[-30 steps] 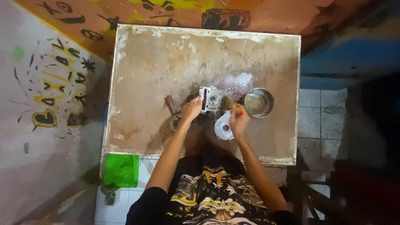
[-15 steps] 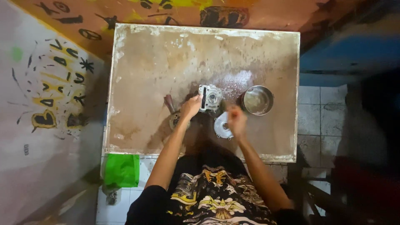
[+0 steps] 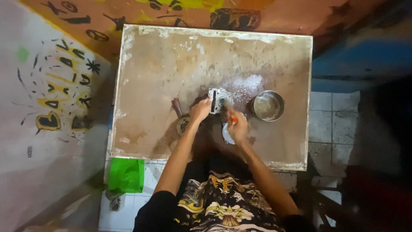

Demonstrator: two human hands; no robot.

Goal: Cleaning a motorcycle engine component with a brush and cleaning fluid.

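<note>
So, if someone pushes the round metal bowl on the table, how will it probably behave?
The metal bowl looks thin-walled and shiny, so it is probably light and would slide easily on the worn table. It stands upright with a wide mouth, so tipping seems unlikely. It looks rigid, not fragile.

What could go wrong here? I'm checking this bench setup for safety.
The left hand steadies the metal engine part one-handed; it could slip while the right hand works beside it. The metal bowl sits near the table edge and that elbow's sweep, so it might get knocked off.
</note>
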